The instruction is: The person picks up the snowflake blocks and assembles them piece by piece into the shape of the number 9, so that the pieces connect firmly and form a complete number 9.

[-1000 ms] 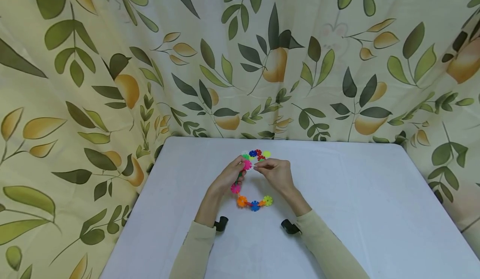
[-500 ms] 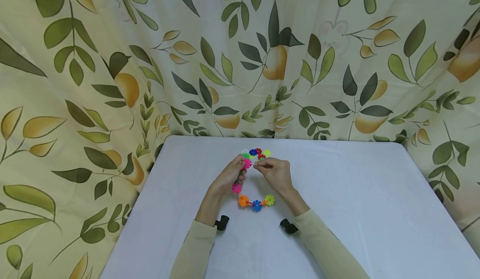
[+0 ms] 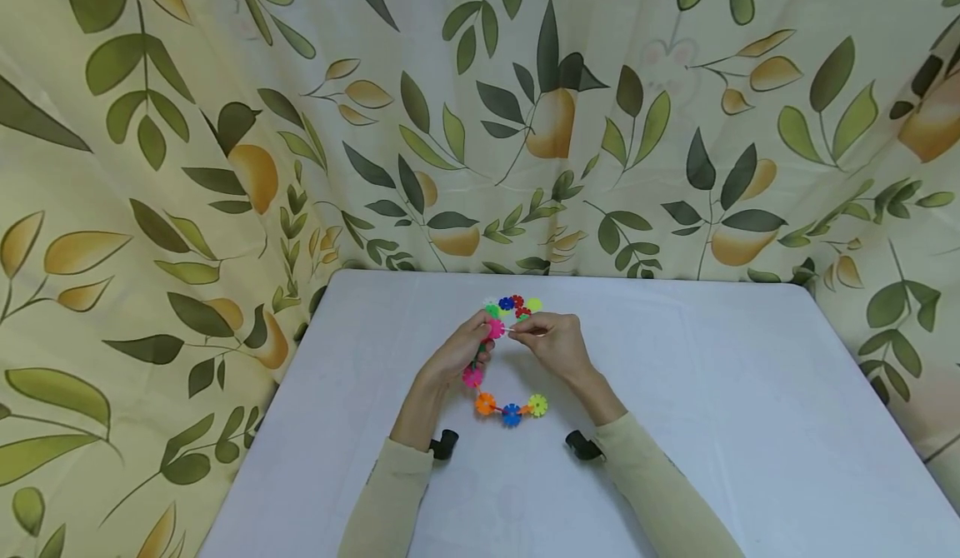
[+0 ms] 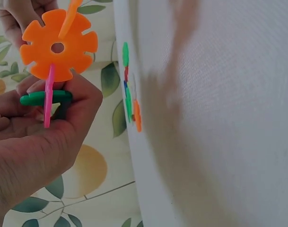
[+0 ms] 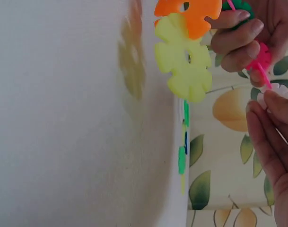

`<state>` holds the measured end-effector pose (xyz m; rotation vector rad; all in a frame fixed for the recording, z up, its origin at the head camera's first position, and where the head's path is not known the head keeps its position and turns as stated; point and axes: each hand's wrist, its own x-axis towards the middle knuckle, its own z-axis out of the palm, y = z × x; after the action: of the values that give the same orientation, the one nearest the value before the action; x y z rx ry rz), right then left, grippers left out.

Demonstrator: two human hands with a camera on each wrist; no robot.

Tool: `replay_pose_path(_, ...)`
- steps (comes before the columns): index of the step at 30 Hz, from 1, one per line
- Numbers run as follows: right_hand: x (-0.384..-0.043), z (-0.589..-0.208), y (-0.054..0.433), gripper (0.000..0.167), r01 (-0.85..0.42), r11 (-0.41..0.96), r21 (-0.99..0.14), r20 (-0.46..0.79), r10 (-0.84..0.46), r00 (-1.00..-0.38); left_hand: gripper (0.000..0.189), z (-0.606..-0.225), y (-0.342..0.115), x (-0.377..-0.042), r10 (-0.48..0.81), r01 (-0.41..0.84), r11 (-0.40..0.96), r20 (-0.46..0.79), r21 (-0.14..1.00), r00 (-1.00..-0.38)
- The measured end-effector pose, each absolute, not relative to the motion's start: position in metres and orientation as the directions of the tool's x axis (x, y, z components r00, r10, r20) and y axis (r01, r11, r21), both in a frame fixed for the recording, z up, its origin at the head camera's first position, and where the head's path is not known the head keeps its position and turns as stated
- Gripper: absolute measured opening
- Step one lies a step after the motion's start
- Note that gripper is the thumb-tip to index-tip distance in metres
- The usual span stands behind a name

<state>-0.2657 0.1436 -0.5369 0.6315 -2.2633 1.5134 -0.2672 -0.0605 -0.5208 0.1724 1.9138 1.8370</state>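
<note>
My left hand (image 3: 453,354) grips a chain of notched plastic discs. A pink disc (image 3: 496,328) sticks out at its fingertips, and a green disc (image 4: 32,98) lies against the fingers. Below the hand hang another pink disc (image 3: 472,376), an orange disc (image 3: 486,404), a blue disc (image 3: 512,415) and a yellow disc (image 3: 537,406). Between thumb and fingers, my right hand (image 3: 555,346) pinches a white disc (image 5: 276,93), edge-on to the upper pink one. In the right wrist view the two meet at their edges; how deeply they interlock is unclear.
Behind the hands, loose discs in several colours, including a dark blue disc (image 3: 506,303), lie on the white-covered table (image 3: 712,391). A leaf-patterned curtain (image 3: 615,200) hangs along the back edge. Each wrist carries a small black camera mount (image 3: 445,445).
The dangling end of the chain swings slightly right, then a little back. Both hands stay nearly in place, with the white disc still at the pink one.
</note>
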Motion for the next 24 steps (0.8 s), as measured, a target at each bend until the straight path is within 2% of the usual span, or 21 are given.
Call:
replay_pose_path(8, -0.267, -0.535, 0.150, 0.011, -0.545, 0.353, -0.761, 0.503, -0.209, -0.838, 0.020, -0.522, -0.060, -0.267, 0.423, -0.219, 0.116, -0.248, 0.969, -0.872)
replay_pose_path(17, -0.267, -0.534, 0.146, 0.012, -0.544, 0.328, -0.772, 0.522, -0.159, -0.838, 0.020, -0.517, -0.063, -0.268, 0.440, -0.223, 0.121, -0.254, 0.967, -0.862)
replay_pose_path(24, -0.264, -0.534, 0.140, 0.012, -0.550, 0.343, -0.761, 0.548, -0.112, -0.829, 0.018, -0.511, -0.067, -0.268, 0.436, -0.266, 0.067, -0.268, 0.962, -0.859)
